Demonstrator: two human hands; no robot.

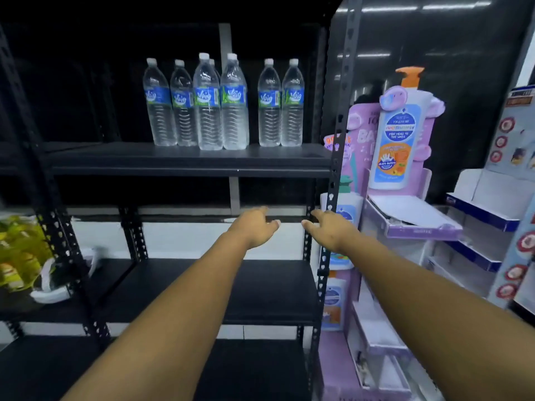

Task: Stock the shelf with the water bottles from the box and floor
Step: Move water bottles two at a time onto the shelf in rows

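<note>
Head view. I see the black metal shelf rack (185, 163) straight ahead, with perforated uprights and dark flat boards at several levels.

Task items: clear plastic water bottles with white caps and blue-green labels (223, 102) stand upright on the upper board. I count six plainly in front: two at left touching, two larger-looking ones in the middle nearer the camera, two at right touching, with a gap between the middle and right pairs. At least one more cap shows behind the middle pair. No box or floor stock is in view.

Left hand (254, 227): arm stretched forward, held in the air above the lower board, below the bottle level. Grip loose, fingers relaxed and spread, holding nothing.

Right hand (330, 230): likewise stretched forward, just beside the rack's right front upright. Grip loose, empty, thumb pointing toward the left hand. The two hands are near each other, not touching.

Surroundings: a purple cardboard display stand (405, 227) with a large white pump-bottle cutout (402, 134) at right; yellow packets (17, 250) at the left edge, blurred.
</note>
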